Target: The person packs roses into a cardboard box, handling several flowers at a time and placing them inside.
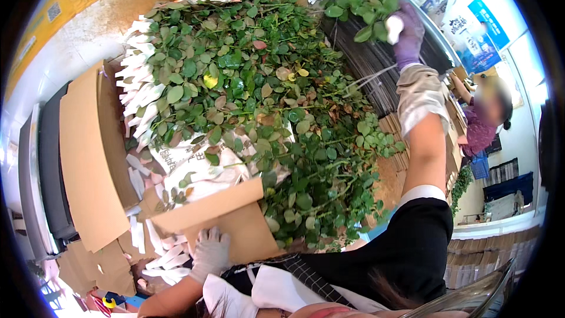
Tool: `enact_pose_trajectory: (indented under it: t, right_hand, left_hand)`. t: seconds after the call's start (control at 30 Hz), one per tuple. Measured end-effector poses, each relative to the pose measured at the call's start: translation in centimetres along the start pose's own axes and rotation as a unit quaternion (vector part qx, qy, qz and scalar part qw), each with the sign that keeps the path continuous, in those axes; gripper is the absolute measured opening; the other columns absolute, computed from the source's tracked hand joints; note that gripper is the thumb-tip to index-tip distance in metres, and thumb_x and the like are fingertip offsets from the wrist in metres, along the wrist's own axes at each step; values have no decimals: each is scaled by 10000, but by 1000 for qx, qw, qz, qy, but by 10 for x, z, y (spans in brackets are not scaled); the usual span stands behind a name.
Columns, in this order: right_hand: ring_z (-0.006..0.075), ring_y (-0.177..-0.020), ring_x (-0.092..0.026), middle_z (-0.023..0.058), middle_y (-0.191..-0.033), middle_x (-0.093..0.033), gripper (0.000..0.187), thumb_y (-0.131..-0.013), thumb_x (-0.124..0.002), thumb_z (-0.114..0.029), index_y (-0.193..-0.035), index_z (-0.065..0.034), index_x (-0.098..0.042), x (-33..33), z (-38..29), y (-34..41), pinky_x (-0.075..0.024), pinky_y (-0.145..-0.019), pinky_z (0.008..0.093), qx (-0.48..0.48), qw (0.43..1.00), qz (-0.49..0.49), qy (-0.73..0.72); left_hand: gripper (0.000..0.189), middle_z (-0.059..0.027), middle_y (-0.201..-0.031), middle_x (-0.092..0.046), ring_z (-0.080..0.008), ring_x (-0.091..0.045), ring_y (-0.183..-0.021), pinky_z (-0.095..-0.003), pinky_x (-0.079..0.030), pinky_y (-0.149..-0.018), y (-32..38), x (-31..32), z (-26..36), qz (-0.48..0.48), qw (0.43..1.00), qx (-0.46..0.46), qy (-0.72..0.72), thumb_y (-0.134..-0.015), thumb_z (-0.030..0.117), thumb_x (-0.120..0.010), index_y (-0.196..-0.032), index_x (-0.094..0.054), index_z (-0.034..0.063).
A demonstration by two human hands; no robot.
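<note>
My left hand [211,249], in a pale glove, rests on a folded piece of brown cardboard [240,229] at the near edge of the work surface. At the upper right, my right hand [406,33] wears a purple glove and grips a leafy rose stem [366,11] with something white at its end. That stem is over a stack of dark flat sheets. A large heap of leafy rose stems [247,70] fills the middle, with white-wrapped ends [141,75] along its left side. A white printed sheet [207,159] lies partly under the leaves.
Tall brown cardboard [86,154] stands at the left. Loose white foam sleeves [167,263] and petals lie near my left hand. Red-handled scissors [101,304] are at the lower left. A person [481,128] in a dark red top is at the far right.
</note>
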State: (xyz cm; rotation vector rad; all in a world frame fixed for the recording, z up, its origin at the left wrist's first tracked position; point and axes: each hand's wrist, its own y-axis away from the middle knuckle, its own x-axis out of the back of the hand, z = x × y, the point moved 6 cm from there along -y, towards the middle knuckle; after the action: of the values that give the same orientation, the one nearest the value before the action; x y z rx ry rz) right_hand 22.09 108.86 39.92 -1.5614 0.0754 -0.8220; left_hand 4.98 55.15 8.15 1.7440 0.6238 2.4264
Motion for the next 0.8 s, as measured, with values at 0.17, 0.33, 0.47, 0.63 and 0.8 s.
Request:
enact_pose_trajectory:
  t: [0.17,0.33,0.47,0.63,0.8]
  right_hand:
    - [114,-847,-633,32,-940,-676,305,-837,-695,-187,-1083,-16,-637,95,-148,3,-517,-734,275,-206,918,55,-335]
    - [177,-833,-652,89,-954,-678,413,-800,-718,-302,-1065,1,-624,110,-314,116,-523,-738,297,-226,816,-78,-526]
    - [210,-894,-641,116,-999,-673,291,-801,-681,-153,-1028,22,-633,100,-331,153,-502,-787,324,-200,833,-95,-507]
    - [208,-885,-636,115,-1006,-671,289,-778,-681,-67,-1048,22,-630,94,-339,150,-489,-783,307,-193,826,-94,-521]
    - [202,-901,-639,109,-1007,-665,309,-821,-697,-151,-1072,14,-624,87,-335,152,-491,-807,312,-205,794,-102,-563]
  left_hand:
    - [630,-158,-1168,-486,-372,-439,-1139,-471,-439,-911,13,16,-1,-1,1000,-17,6,-621,404,-797,-1082,-540,59]
    - [683,-152,-1209,-473,-370,-426,-1165,-469,-440,-916,19,25,7,-5,999,-35,24,-628,433,-789,-1132,-529,53]
    - [688,-138,-1219,-467,-366,-426,-1167,-465,-444,-911,17,13,3,6,999,-48,15,-630,424,-788,-1146,-523,55]
    - [701,-143,-1201,-448,-366,-426,-1143,-456,-458,-912,17,9,-2,-1,999,-44,-3,-609,433,-791,-1130,-519,52]
    - [676,-135,-1210,-456,-359,-425,-1147,-449,-435,-920,18,14,0,-13,999,-40,18,-619,386,-794,-1138,-523,48]
